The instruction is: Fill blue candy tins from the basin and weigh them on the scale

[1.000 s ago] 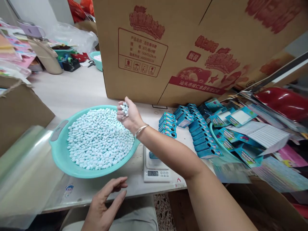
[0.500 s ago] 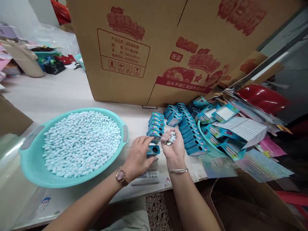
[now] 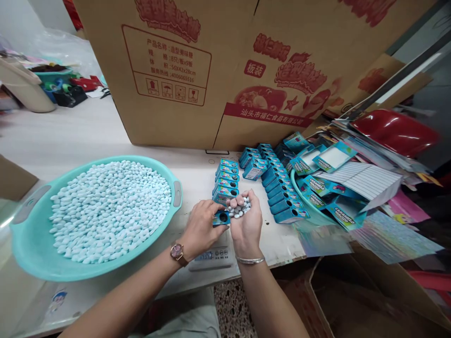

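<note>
My left hand (image 3: 201, 224), with a watch on the wrist, pinches a small blue candy box (image 3: 221, 218) that has a round dark hole facing up. My right hand (image 3: 248, 230) is cupped palm up, its fingers curled around a heap of pale blue candies (image 3: 240, 208). The heap is right beside the box, close to its hole. Below my left hand lies a flat scale (image 3: 211, 267) with a digital display, partly covered by the hand and wrist. A turquoise basin (image 3: 30, 249) full of loose candies (image 3: 112, 211) stands to the left.
Several blue boxes (image 3: 226, 180) stand in a row just beyond my hands, with longer rows (image 3: 283, 192) to the right. A basket (image 3: 310, 211) of flattened cartons and cards is further right. A large cardboard carton (image 3: 169, 122) blocks the back. An open carton (image 3: 338, 291) sits below the table edge.
My right hand has moved left with the candies, up against the box in my left hand. The view has shifted slightly, and the scale's display shows more clearly.
</note>
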The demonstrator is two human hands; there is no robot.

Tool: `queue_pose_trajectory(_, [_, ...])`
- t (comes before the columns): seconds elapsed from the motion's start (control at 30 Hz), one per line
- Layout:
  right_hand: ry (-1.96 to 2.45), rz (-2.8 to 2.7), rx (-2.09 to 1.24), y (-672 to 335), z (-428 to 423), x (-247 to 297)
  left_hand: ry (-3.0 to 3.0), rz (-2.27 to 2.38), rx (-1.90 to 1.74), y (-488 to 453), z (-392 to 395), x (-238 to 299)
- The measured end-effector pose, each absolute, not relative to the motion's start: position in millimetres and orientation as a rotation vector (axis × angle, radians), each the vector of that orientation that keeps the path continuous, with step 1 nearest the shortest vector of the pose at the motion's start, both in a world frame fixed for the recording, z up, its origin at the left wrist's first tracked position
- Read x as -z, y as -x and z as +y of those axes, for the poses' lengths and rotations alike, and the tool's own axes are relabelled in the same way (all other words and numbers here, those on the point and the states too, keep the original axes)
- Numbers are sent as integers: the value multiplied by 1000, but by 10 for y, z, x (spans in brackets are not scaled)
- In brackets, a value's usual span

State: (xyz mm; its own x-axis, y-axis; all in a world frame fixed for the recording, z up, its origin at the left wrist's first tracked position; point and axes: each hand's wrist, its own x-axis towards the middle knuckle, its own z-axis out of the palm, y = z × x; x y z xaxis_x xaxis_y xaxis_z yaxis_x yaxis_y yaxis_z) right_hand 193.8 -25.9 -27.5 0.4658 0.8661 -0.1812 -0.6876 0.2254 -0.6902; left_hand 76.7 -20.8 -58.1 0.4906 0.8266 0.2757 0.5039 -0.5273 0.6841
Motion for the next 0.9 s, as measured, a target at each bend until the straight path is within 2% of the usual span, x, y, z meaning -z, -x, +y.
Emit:
queue_pose_trajectory(0.37, [745,-197,-1160,-1991,-264,258,-2201,1088,-802,-751,-233,580])
queue_pose_trajectory(0.57, [615,-179,-1187,-2403,-407,274,-2150,1076,-975,-326,-402,343])
queue_pose_trajectory(0.9, [670,-43,-1078,-2771,-834,801,-2080,1299,-1036,241,-700,238])
